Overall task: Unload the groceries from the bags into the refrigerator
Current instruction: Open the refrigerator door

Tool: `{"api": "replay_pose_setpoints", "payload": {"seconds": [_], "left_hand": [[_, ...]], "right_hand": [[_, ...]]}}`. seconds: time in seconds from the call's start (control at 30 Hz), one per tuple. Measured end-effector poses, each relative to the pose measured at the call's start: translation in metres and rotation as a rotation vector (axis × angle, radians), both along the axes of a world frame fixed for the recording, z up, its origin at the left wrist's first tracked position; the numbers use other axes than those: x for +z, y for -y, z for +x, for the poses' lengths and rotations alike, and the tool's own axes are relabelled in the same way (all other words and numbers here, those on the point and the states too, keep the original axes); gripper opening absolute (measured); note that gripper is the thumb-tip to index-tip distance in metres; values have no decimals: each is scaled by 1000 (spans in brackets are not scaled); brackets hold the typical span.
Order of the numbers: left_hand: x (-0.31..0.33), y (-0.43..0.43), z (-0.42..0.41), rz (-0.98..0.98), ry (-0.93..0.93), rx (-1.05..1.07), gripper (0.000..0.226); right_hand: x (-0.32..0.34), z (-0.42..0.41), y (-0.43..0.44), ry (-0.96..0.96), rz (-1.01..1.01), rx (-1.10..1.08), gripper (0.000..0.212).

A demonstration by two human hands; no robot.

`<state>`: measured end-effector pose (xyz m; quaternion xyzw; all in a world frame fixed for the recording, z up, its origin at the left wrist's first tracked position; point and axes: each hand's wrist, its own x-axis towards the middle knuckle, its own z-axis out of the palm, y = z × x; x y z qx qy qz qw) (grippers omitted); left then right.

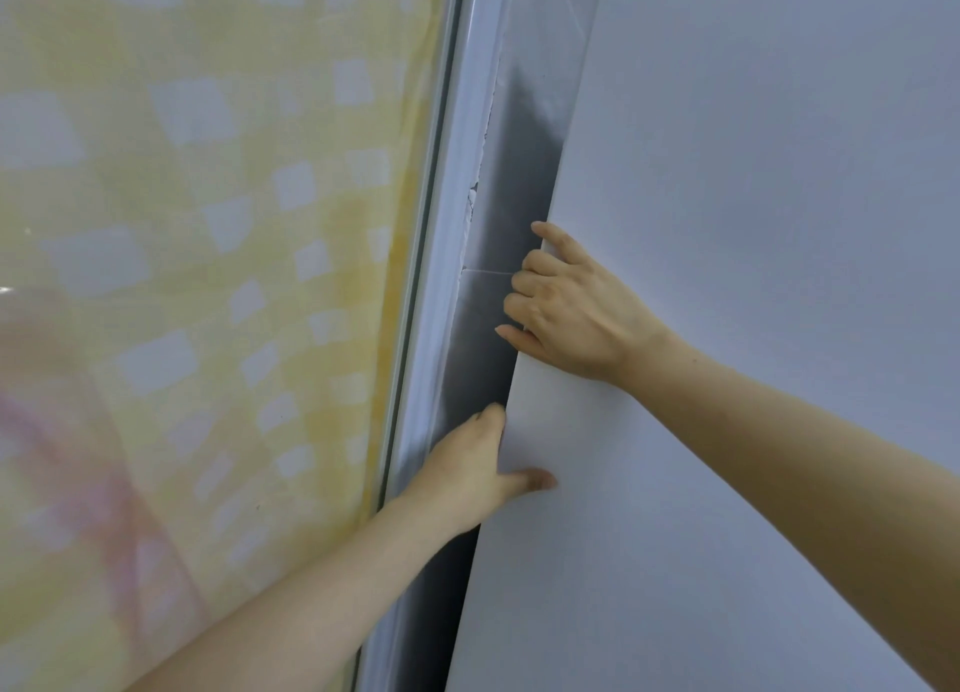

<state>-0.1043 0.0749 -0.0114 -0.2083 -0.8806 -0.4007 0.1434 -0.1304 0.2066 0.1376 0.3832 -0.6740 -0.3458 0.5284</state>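
Observation:
The white refrigerator door (753,224) fills the right side of the head view. Its left edge stands a little away from the grey side of the refrigerator (509,182), showing a dark gap. My right hand (566,312) grips that door edge, fingers curled round it. Lower down, my left hand (478,463) holds the same edge, thumb on the door's front and fingers hidden behind it. No groceries or bags are in view.
A yellow curtain (208,224) with white squares hangs at the left, behind a pale vertical frame (436,255) right beside the refrigerator. The gap between frame and refrigerator is narrow.

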Motion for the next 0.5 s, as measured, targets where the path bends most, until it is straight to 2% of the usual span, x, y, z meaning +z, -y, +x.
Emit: {"api": "replay_pose_setpoints", "payload": {"seconds": [0.5], "left_hand": [[-5, -2, 11, 42, -6, 51, 58]], "right_hand": [[-8, 7, 9, -21, -70, -56, 42]]}}
